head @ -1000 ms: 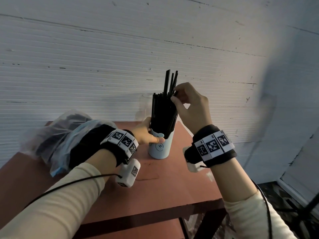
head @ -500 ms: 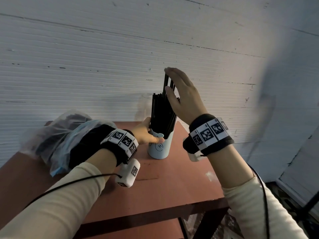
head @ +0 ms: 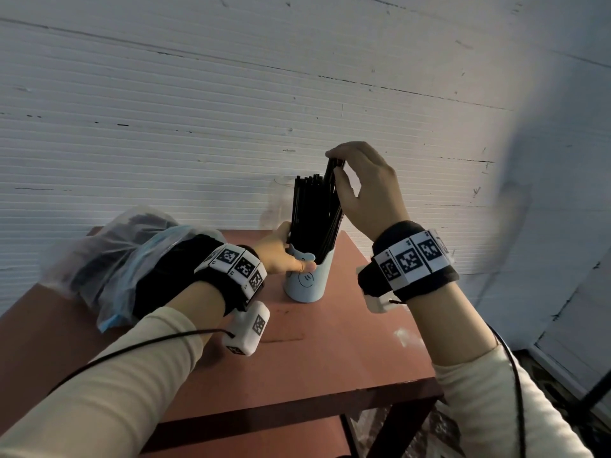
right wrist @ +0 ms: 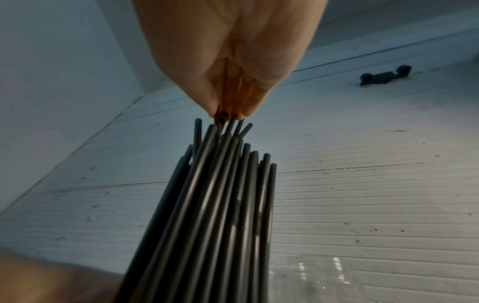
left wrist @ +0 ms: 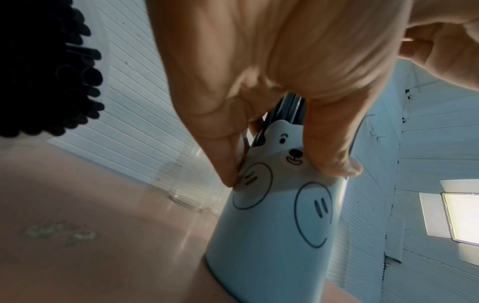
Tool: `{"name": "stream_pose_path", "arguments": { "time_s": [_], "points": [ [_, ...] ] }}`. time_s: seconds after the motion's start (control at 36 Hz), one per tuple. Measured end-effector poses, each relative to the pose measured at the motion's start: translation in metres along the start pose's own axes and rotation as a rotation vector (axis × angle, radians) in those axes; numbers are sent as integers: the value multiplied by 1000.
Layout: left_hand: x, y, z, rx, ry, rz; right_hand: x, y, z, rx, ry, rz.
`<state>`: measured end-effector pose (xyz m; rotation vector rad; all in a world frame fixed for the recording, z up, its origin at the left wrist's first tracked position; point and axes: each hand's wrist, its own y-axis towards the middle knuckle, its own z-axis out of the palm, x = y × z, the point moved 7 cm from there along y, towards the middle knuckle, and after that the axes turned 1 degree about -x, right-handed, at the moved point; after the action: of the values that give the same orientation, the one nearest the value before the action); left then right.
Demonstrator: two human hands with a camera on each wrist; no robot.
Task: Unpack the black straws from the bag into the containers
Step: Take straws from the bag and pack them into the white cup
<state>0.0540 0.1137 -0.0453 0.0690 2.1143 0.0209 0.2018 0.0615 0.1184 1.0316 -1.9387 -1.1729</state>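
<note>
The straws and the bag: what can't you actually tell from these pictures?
- How many straws are in the cup: head view, too tightly packed.
- What remains in the bag: head view, the left wrist and cloudy plastic hide it.
- Cup's inside: all views, straws and left hand cover it.

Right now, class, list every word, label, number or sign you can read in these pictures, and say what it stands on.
No readable words or numbers anywhere.
Wristbands: black-and-white square code markers, not text.
White cup: drawn bear face and two smiley circles, no lettering.
Plastic bag: no print visible.
</note>
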Motion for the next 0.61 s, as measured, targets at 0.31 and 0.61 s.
{"name": "stream_pose_path", "arguments": {
  "time_s": [0.31,0.61],
  "points": [
    [-5,-8,-3,-62,41,-8,8,3,3,31,29,93],
    [-4,-24,-11,-122,-61,-38,-3,15,7,99,34,260]
  ]
}}
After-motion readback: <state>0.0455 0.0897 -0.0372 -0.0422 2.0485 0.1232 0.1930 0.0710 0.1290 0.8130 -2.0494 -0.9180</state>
